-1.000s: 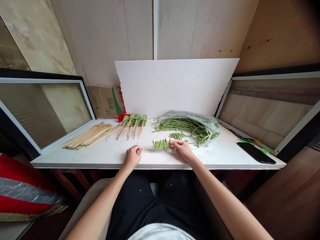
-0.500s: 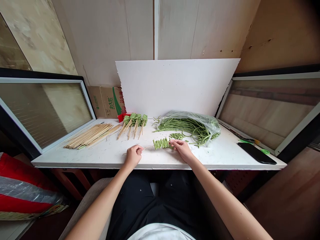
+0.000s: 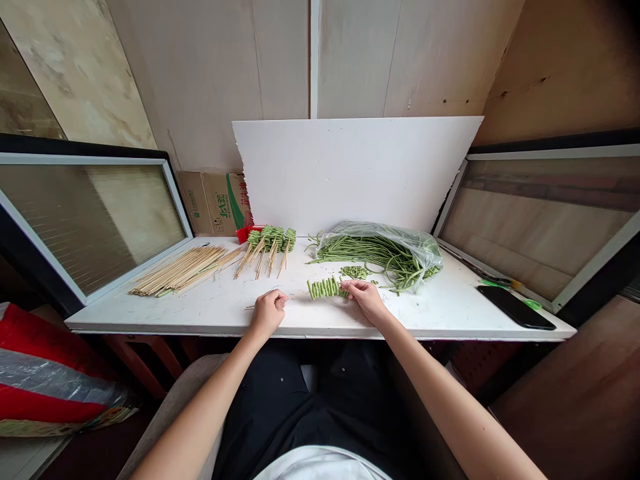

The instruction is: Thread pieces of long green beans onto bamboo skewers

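My left hand (image 3: 269,312) is closed around a thin bamboo skewer (image 3: 299,295), whose blunt end pokes out to the left. Folded green long bean (image 3: 324,288) is threaded in a zigzag along the skewer's right part. At the bean's right end, my right hand (image 3: 364,298) pinches it between thumb and fingers. Just behind that hand lies a small heap of cut bean pieces (image 3: 354,272). Farther back, a bundle of long green beans (image 3: 360,250) spills from a clear plastic bag (image 3: 425,243).
Loose bamboo skewers (image 3: 183,270) lie on the white table (image 3: 200,317) at left. Finished bean skewers (image 3: 273,239) are stacked at the back, by a cardboard box (image 3: 215,203). A black phone (image 3: 515,307) and scissors (image 3: 493,277) lie at right. A white board (image 3: 357,173) stands behind.
Both hands keep nearly the same place and hold. The whole view has shifted very slightly; nothing has been picked up or let go.
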A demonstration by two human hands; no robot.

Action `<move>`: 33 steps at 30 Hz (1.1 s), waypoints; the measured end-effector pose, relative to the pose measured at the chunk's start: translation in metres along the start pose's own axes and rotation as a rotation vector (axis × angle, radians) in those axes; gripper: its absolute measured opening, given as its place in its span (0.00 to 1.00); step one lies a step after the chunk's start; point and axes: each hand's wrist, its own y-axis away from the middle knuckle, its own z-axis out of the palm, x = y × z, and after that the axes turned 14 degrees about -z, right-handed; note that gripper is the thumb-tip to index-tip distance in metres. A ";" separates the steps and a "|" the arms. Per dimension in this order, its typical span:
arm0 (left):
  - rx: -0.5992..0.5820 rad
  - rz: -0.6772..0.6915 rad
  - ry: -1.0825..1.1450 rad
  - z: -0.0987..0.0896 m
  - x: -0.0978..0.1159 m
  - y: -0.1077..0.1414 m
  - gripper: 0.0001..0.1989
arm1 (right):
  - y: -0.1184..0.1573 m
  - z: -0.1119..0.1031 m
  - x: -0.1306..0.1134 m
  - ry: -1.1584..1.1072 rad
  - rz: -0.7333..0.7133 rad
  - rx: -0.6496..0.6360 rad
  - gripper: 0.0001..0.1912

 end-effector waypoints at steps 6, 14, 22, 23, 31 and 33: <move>-0.009 0.006 0.002 0.000 0.001 0.000 0.10 | 0.000 0.001 0.000 0.006 0.005 -0.001 0.18; -0.026 -0.001 -0.002 0.001 -0.001 0.000 0.10 | -0.001 -0.001 0.009 0.010 -0.001 -0.021 0.18; -0.034 0.028 -0.028 0.001 -0.001 0.000 0.10 | -0.001 0.000 0.011 0.018 0.001 -0.021 0.20; -0.035 0.030 -0.032 0.001 -0.001 0.000 0.10 | -0.001 0.000 0.011 0.021 -0.001 -0.023 0.21; -0.074 0.036 -0.040 -0.002 0.004 0.000 0.10 | -0.001 0.001 0.008 0.031 0.000 -0.024 0.22; -0.110 0.045 -0.028 -0.003 0.008 0.000 0.10 | -0.001 0.003 0.007 0.023 0.005 0.005 0.22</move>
